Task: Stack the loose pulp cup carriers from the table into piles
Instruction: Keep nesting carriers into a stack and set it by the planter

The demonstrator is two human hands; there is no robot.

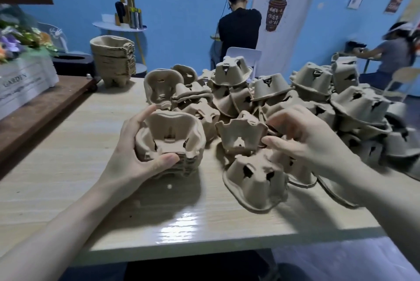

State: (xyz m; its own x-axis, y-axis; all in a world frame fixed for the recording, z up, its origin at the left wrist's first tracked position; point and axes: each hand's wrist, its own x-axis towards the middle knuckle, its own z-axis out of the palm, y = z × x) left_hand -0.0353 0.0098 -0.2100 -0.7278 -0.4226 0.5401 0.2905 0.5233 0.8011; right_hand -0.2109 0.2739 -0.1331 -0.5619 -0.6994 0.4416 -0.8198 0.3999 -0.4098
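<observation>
My left hand [134, 146] grips a short pile of nested brown pulp carriers [170, 142], cups up, just above the table, thumb on its near side. My right hand [304, 137] pinches the right edge of a single loose carrier [241, 135], held tilted next to that pile. Below it an upside-down carrier [256, 180] lies on the table. A big heap of loose carriers [318, 99] covers the right half of the table. A tall finished pile [114, 60] stands at the far left corner.
The light wooden table [68, 144] has its front edge close to me. A dark wooden board with a white flower box [22, 85] lies to the left. Two people work at the blue wall behind, near a white chair [245, 55].
</observation>
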